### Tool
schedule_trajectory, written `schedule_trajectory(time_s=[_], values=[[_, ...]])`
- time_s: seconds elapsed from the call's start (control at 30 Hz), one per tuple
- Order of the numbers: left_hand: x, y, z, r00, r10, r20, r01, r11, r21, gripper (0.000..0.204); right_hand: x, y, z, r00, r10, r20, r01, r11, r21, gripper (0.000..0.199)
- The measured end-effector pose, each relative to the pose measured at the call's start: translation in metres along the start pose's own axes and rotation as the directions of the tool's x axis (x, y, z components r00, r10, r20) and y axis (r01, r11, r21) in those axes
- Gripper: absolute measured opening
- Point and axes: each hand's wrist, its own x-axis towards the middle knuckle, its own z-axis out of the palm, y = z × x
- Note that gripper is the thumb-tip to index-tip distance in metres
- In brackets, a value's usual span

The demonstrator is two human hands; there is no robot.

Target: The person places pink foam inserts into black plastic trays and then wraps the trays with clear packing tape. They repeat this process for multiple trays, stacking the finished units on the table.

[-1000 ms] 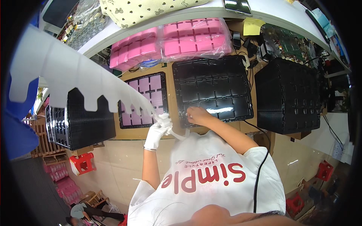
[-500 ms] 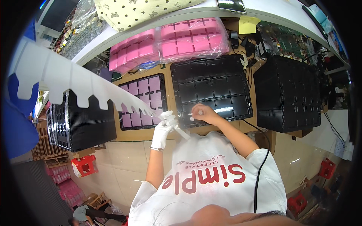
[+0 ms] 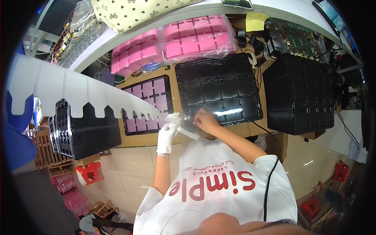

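A long white strip with notches along its lower edge [image 3: 74,92] crosses from the far left to the middle, narrowing toward my left hand. My left hand [image 3: 167,137], in a white glove, is closed on its narrow end, where a loose white tail [image 3: 188,134] sticks out to the right. My bare right hand [image 3: 205,121] is just right of the glove, over the near edge of a large black tray [image 3: 219,88]. Its fingers are curled together; whatever they hold is hidden. Left of that tray lies a smaller black tray with pink compartments [image 3: 147,103].
Stacks of black trays stand at the left [image 3: 88,131] and right [image 3: 301,98]. Pink foam blocks in clear film [image 3: 196,37] sit behind the trays, below a white shelf [image 3: 156,21]. Red stools [image 3: 89,173] are on the floor. A black cable [image 3: 270,188] runs down over my shirt.
My right hand has moved slightly left and its fingers have curled in; the small white piece at its fingertips no longer shows. The strip's far end has swung lower in the picture.
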Motion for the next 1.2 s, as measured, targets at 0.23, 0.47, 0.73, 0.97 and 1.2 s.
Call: schedule_trajectory(time_s=[0.23,0.47,0.73,0.97,1.2], values=[[0.004,-0.008,-0.006,1.000,-0.006,-0.023,0.005,1.000,-0.018,0.027,-0.001,0.003,0.004,1.000,-0.007,-0.018,0.006,0.999,-0.032,0.010],[0.004,-0.006,-0.008,0.999,-0.003,0.038,0.001,0.998,0.058,0.036,-0.001,0.000,0.001,0.999,-0.041,0.003,0.041,0.991,-0.125,0.016],[0.004,-0.001,-0.002,0.998,0.011,0.065,-0.011,1.000,-0.011,0.037,0.004,0.001,0.007,0.999,0.004,0.037,0.002,0.987,-0.161,0.020],[0.002,0.004,-0.002,0.997,0.032,0.077,-0.028,0.998,-0.055,0.034,0.008,-0.004,0.009,0.991,0.123,0.045,-0.114,0.979,-0.167,0.026],[0.001,0.008,-0.002,0.999,-0.041,-0.003,0.041,0.999,-0.012,0.033,0.008,0.001,0.007,0.989,0.114,0.093,-0.097,0.981,-0.170,0.027]])
